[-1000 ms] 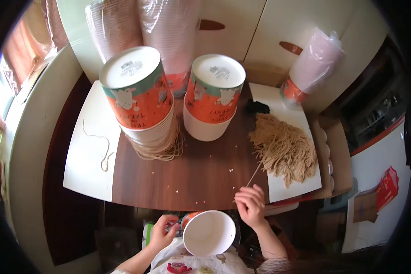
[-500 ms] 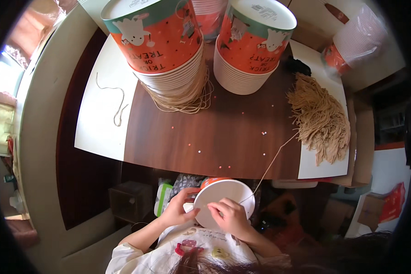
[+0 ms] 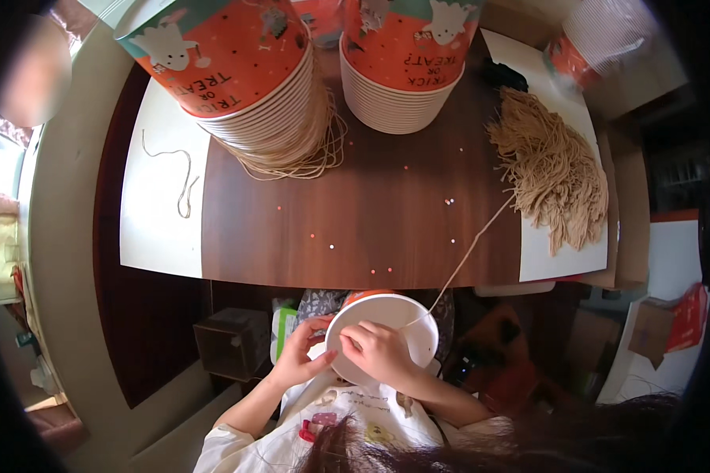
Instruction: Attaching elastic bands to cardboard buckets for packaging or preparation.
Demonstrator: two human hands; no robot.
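A paper bucket (image 3: 420,340), white inside with an orange outer wall, rests at my lap below the table edge, its mouth tilted up toward me. My left hand (image 3: 301,356) grips its left side, thumb at the near rim and fingers round the outer wall. Over the bucket's mouth, my right hand (image 3: 377,353) is closed in a pinch on a thin tan cord (image 3: 475,243). That cord runs over the bucket's right rim and up to a thick tan bundle of cords (image 3: 556,177) on the table's right side. The pinched end is hidden by my fingers.
Two tall stacks of upturned orange buckets, a left stack (image 3: 244,98) draped with cords and a right stack (image 3: 402,94), stand at the back. One loose cord (image 3: 188,177) lies at left. Small dots dot the brown table (image 3: 371,213). A wrapped stack (image 3: 599,47) stands far right.
The view has shifted, so the table and stacks sit higher and farther left in the picture. My right hand has moved slightly left over the bucket's mouth, still pinching the cord.
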